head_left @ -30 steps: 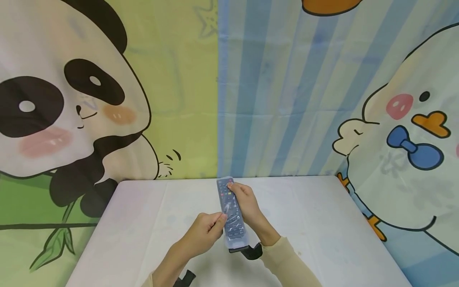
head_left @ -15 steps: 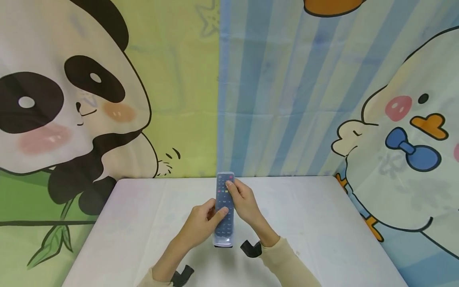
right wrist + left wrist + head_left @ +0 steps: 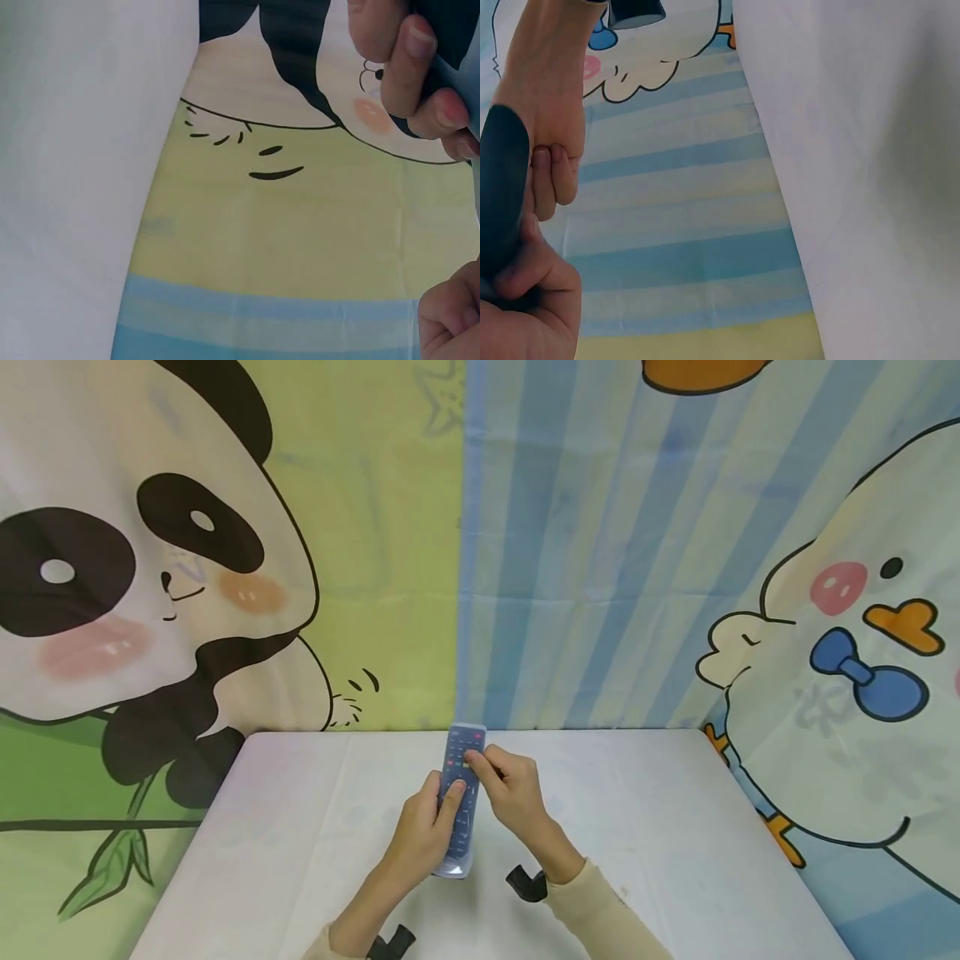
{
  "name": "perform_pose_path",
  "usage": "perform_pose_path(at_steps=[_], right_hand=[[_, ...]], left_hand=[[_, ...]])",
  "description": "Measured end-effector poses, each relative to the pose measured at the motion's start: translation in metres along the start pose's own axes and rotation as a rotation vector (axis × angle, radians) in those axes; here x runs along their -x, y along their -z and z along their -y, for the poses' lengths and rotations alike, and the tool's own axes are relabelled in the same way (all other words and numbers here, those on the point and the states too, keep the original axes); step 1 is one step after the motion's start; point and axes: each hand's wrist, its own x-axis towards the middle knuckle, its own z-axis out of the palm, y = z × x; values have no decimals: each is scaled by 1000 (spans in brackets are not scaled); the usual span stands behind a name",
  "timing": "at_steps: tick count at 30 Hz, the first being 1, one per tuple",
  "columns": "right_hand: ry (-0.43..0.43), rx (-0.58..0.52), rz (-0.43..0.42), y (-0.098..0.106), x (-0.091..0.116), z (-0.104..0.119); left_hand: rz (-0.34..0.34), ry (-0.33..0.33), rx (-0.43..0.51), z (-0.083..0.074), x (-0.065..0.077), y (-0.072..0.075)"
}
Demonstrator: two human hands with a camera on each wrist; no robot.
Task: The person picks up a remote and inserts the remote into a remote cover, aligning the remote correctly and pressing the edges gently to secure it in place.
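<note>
Remote control (image 3: 465, 810) in a clear film (image 3: 454, 865) is what I have on my head feed, held up over the middle of the table (image 3: 615, 827), its top end coming up against the far edge. I judge it light and stiff, the film slick and apt to slide, nothing especially fragile; I'd take it by both long edges around mid-body, thumb on the face. Its long axis runs away from the person, leaning a little to the right, red button at the far end, keys facing my camera, filmed lower end toward the near edge. The left hand (image 3: 420, 831) has a clamped grip on it, thumb over the keys. The right hand (image 3: 517, 785) lays its thumb on the upper keys beside the right edge, fingers curled; whether that grip pinches anything I can't tell. On my left wrist feed, a dark length of the remote shows at the picture's left, the right hand's fingers bent beside it. On my right wrist feed, the left hand's fingers wrap its dark back, while the right hand shows only partly, its contact with the remote out of sight.
</note>
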Motion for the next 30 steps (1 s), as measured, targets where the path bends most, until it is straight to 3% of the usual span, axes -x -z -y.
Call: perform_pose_path(at_steps=[6,10,13,18,23,27,30], right_hand=[[78,-34,-9,-5,-8,11],[49,-66,-1,-2,-9,18],[-57,-189,46,3,-6,18],[-316,-485,185,15,-5,13],[-399,-479,300,21,-7,10],[-464,-506,273,21,-3,7],[-537,-551,232,23,-1,3]], left_hand=[[-111,31,97,-10,-6,8],[-110,7,138,-17,-10,14],[-67,-32,120,-19,-10,16],[36,-65,117,-20,-9,16],[152,-14,153,-23,-9,18],[242,25,158,-20,-11,21],[249,26,94,-16,-9,27]])
